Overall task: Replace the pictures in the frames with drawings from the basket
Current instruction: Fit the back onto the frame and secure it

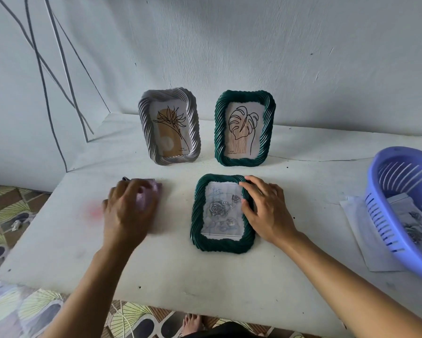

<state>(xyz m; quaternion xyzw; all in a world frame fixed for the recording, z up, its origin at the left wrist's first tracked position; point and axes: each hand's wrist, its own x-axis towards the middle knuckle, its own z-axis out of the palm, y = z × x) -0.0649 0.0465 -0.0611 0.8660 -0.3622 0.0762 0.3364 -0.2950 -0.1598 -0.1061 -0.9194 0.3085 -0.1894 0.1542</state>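
Head view, centre: my right hand (263, 211) lies spread on the flat green frame (197, 215), steadying it I judge, rose drawing (223, 211) inside; left hand (129, 211) covers a pinkish object (151, 191), grip too blurred to tell; basket (400, 167) far right; grey frame (146, 123) stands behind

Two frames stand upright at the back of the table (58, 228) against the wall, the back-left frame (145, 125) beside the back-right frame (219, 128), and the flat frame (196, 215) lies before the right one. Left of it, the left hand (129, 211) covers a blurred item (149, 193); the right hand (266, 211) rests on its right edge. Far right, the basket (385, 223) sits on a paper sheet (359, 228), drawings (415, 230) inside.
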